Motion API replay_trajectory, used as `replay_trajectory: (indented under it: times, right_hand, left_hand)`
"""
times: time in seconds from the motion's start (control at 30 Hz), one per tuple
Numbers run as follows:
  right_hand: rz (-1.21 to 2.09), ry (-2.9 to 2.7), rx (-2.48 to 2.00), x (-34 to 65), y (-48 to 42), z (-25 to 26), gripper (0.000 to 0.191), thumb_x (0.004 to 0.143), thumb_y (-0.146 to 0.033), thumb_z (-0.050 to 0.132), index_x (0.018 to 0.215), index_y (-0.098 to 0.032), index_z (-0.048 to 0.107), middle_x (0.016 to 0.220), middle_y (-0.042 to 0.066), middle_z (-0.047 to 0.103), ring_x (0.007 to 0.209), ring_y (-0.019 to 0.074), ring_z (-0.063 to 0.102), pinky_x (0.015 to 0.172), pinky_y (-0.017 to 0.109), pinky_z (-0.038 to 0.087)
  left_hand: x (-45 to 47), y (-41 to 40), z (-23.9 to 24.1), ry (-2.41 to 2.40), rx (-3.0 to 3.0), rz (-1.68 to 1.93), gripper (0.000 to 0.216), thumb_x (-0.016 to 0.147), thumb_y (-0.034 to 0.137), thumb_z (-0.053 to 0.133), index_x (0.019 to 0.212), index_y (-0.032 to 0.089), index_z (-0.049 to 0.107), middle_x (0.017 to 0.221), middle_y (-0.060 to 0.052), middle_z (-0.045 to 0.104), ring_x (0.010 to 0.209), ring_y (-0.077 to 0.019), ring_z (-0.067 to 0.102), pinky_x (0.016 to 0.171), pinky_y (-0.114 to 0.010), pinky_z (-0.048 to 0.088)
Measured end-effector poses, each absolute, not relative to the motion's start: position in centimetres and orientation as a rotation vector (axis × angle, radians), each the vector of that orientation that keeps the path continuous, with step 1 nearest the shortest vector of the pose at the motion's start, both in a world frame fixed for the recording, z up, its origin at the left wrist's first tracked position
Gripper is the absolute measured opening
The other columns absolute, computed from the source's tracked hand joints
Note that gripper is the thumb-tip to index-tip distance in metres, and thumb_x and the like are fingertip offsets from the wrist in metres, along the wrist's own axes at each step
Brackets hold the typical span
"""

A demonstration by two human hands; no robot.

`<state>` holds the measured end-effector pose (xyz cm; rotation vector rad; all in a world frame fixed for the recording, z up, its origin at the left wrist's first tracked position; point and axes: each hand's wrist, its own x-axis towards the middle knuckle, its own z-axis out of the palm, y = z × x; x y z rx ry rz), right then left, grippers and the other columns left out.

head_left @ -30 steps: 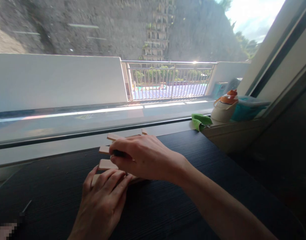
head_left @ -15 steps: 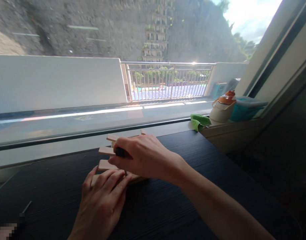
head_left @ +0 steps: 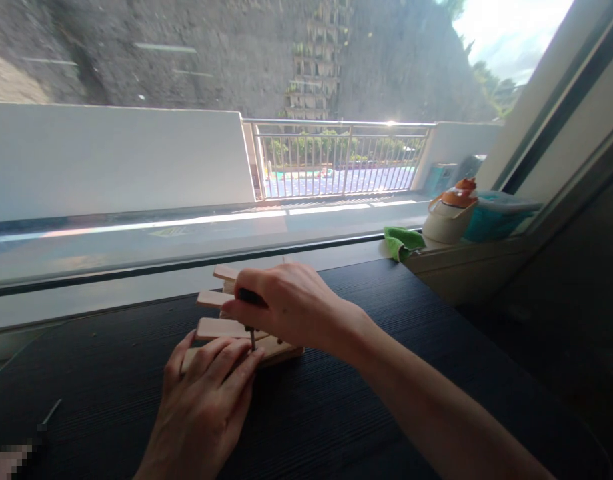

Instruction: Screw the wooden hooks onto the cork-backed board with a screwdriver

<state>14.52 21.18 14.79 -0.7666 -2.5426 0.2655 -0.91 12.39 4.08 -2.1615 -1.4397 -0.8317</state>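
In my right hand (head_left: 296, 307) is a screwdriver (head_left: 253, 339), its black handle wrapped by my fingers and its thin shaft pointing down. The tip meets a wooden slat piece (head_left: 276, 347) close to my left fingertips; whether a screw sits under it is hidden. My left hand (head_left: 209, 393) presses on the front slat, fingers over the top and the thumb side out of sight. Further pale slats (head_left: 216, 298) stick out to the left in a stepped row behind it. A dark screw head or hole (head_left: 280, 341) shows right of the shaft.
The dark table (head_left: 386, 400) meets a window sill. A green cloth (head_left: 403, 243), a cream bottle with an orange top (head_left: 449, 217) and a teal box (head_left: 501, 217) stand at the right. A thin metal rod with a dark end (head_left: 51, 413) lies lower left, partly pixelated.
My right hand has turned a little and risen slightly around the handle, so more of the screwdriver shaft and the front slat shows. My left hand stays in place.
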Motion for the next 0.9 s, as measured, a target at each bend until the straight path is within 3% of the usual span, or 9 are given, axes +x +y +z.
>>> replay_trajectory:
  times: [0.27,0.47,0.9]
  right_hand:
    - [0.292,-2.561,-0.665,15.2,20.5,15.5,0.028,0.091,-0.044,0.051,0.089,-0.019,0.064,0.074,-0.001,0.063,0.06,0.0097,0.048,0.056,0.024,0.022]
    - [0.297,-2.577,-0.585,15.6,20.2,15.9,0.019,0.092,-0.029,0.049,0.1,-0.021,0.064,0.083,-0.001,0.065,0.07,0.0113,0.053,0.059,0.023,0.027]
    - [0.223,-2.525,-0.852,14.7,21.1,15.0,0.032,0.095,-0.046,0.045,0.093,-0.018,0.061,0.07,0.001,0.065,0.063,0.0134,0.056,0.056,0.026,0.023]
  left_hand:
    - [-0.9,12.4,4.2,-1.44,-2.165,-0.875,0.025,0.089,0.024,0.047,0.094,0.026,0.071,0.091,-0.003,0.073,0.094,-0.0259,0.062,0.105,-0.056,0.029]
    - [-0.8,12.3,4.3,-1.443,-2.161,-0.892,0.026,0.09,0.025,0.046,0.091,0.027,0.072,0.091,-0.003,0.073,0.093,-0.0243,0.062,0.106,-0.054,0.03]
    - [-1.7,12.5,3.7,-1.324,-2.191,-0.694,0.027,0.088,0.017,0.049,0.107,0.023,0.067,0.103,-0.006,0.071,0.099,-0.0268,0.059,0.105,-0.056,0.027]
